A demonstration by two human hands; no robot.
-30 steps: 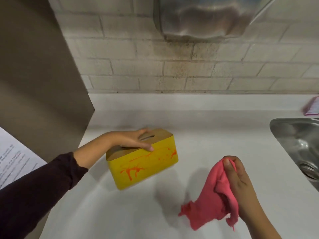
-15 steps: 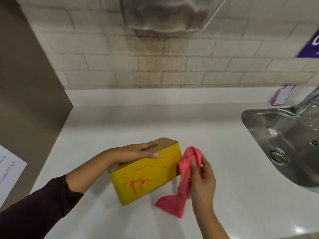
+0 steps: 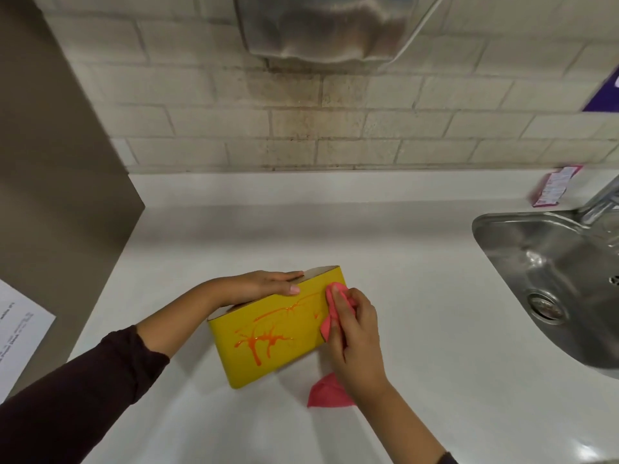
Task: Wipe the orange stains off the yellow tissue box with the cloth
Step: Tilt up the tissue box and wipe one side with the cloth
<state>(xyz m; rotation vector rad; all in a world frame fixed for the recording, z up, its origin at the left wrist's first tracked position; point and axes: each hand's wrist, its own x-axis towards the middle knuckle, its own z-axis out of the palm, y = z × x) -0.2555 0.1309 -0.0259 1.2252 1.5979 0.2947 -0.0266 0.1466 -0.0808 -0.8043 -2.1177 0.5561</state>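
Observation:
The yellow tissue box [image 3: 291,354] stands on the white counter [image 3: 418,296], its front face streaked with orange stains [image 3: 264,339]. My left hand [image 3: 258,288] lies flat on the box's wooden top with the fingers spread along it. Bunched in my right hand [image 3: 356,333] is the pink cloth [image 3: 335,298], which presses against the upper right corner of the front face. A loose end of the cloth hangs down and rests on the counter under my wrist.
A steel sink [image 3: 549,279] with a tap is set into the counter at the right. A pink packet [image 3: 552,190] leans at the back ledge. A metal dispenser [image 3: 321,25] hangs on the brick wall. A brown partition [image 3: 57,182] closes the left side, with a paper sheet [image 3: 16,333] low on it.
My right hand has carried the cloth left and up from the counter until it touches the box's right end. My left hand has stayed on the box's top.

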